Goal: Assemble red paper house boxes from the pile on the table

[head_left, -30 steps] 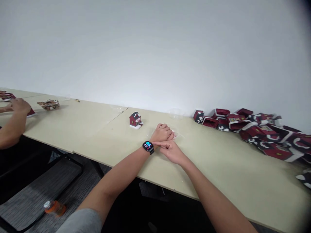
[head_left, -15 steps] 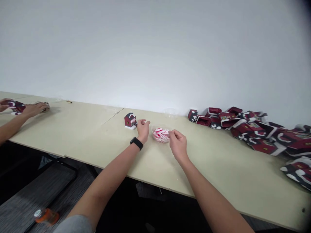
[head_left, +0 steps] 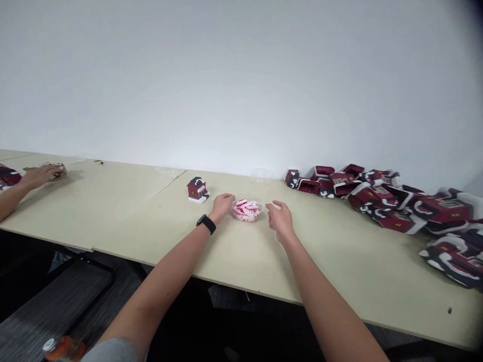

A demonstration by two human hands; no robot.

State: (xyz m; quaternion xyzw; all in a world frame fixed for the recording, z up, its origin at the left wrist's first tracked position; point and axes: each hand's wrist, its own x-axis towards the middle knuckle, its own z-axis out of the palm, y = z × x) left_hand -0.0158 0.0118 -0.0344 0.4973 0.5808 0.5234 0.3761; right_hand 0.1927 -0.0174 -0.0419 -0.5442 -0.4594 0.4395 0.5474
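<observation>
Between my hands on the table stands a clear plastic bowl (head_left: 247, 219) holding red-and-white striped pieces (head_left: 246, 207). The fingertips of my left hand (head_left: 221, 208), with a black watch on its wrist, pinch the bowl's left rim. Just off the bowl's right side, my right hand (head_left: 279, 220) has its thumb and index finger apart, and nothing shows between them. A small red house (head_left: 197, 190) with a dark roof, white base and striped awning stands upright to the left of my left hand.
Many similar red houses (head_left: 392, 203) lie heaped along the right side. A clear plastic lid or dish (head_left: 261, 175) is near the wall. At far left, a co-worker's hand (head_left: 41, 173) rests on a container (head_left: 58, 171). An orange bottle (head_left: 64, 348) is below the table (head_left: 151, 236).
My left hand has moved from beside the small house to the bowl's rim. My right hand has drawn back from the striped pieces, and its fingers have parted. The view has shifted slightly.
</observation>
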